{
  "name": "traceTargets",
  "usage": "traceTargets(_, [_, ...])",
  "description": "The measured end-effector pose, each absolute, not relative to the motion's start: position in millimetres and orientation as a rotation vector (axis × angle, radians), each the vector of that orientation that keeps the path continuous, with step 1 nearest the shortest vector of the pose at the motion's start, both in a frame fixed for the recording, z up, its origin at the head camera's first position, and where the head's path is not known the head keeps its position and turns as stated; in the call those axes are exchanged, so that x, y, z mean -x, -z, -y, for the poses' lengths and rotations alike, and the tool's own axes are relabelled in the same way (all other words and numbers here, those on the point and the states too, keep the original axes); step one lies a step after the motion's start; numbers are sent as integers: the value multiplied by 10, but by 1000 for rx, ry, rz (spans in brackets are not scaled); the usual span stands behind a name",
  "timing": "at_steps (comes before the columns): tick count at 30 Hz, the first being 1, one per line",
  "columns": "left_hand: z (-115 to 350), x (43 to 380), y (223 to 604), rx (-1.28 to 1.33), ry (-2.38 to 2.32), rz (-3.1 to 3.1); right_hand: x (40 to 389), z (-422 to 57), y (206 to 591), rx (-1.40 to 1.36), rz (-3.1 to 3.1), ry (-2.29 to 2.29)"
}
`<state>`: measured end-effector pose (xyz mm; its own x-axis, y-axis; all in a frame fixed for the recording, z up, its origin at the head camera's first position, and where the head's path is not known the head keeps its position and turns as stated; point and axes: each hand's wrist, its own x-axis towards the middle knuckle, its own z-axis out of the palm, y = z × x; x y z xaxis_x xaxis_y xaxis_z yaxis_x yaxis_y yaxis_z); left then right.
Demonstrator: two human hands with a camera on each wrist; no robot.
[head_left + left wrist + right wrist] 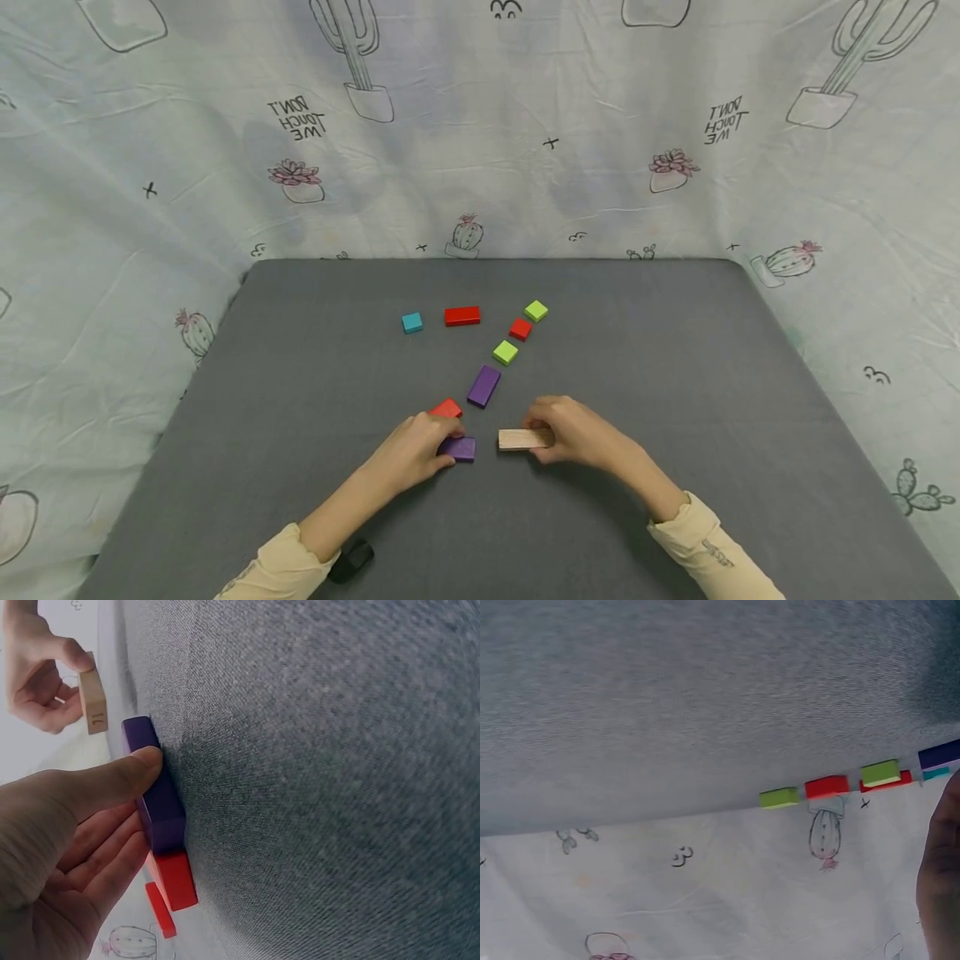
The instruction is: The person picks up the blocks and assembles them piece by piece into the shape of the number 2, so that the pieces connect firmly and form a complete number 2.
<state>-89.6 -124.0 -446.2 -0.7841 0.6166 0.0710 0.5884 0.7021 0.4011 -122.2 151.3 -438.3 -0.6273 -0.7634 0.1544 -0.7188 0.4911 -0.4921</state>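
My left hand (411, 450) pinches a purple rectangular block (462, 450) with the thumb on its near side and the fingers behind. In the left wrist view this purple block (165, 799) lies along the grey cloth, close to a red block (177, 881). Partly hidden behind the left fingers in the head view is that red block (447, 407). My right hand (576, 432) grips a plain wooden block (517, 440) by its right end, a short gap right of the purple one. Dark marks show on the end of the wooden block (93, 697) in the left wrist view.
Farther back, a second purple block (484, 387), a green block (506, 353), a red block (521, 329) and another green block (536, 311) form a slanting line. Left of them lie a long red block (462, 317) and a blue block (412, 322). A black object (351, 561) sits by the left sleeve.
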Motion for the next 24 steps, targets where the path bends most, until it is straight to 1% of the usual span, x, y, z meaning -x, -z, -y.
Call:
traceTargets(14, [1233, 914, 4451, -963, -623, -2813, 1235, -1330, 4368, 1269, -2598, 657])
traceTargets(24, [1231, 934, 4435, -942, -617, -2803, 1252, -1286, 4424, 1264, -2603, 652])
